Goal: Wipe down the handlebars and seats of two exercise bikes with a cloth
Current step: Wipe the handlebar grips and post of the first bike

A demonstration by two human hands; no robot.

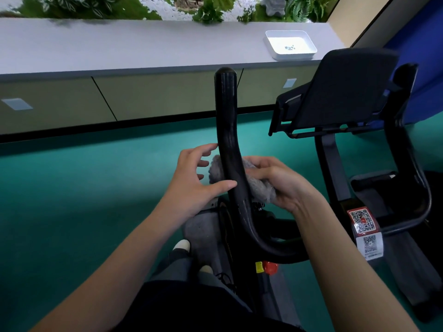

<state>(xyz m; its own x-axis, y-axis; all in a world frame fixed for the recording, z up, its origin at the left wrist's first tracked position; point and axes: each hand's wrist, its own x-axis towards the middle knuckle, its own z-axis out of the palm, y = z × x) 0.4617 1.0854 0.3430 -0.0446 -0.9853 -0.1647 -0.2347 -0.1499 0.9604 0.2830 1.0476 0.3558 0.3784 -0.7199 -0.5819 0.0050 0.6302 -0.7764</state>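
A black curved handlebar (226, 111) of an exercise bike rises in the middle of the head view. A grey fluffy cloth (260, 185) is wrapped behind the bar at mid-height. My right hand (280, 180) grips the cloth against the bar's right side. My left hand (194, 178) is on the bar's left side with fingers spread, thumb and fingertips touching the bar and the cloth's left edge. The right handlebar (407, 130) and the black console screen (347, 89) stand to the right. No seat is visible.
A long grey counter (143, 44) with cabinet doors runs across the back, carrying a white tray (290, 45). Plants stand beyond it. The floor (72, 188) is teal. QR-code stickers (363, 221) sit on the bike frame, a red knob (270, 267) lower down. My shoes show near the bottom.
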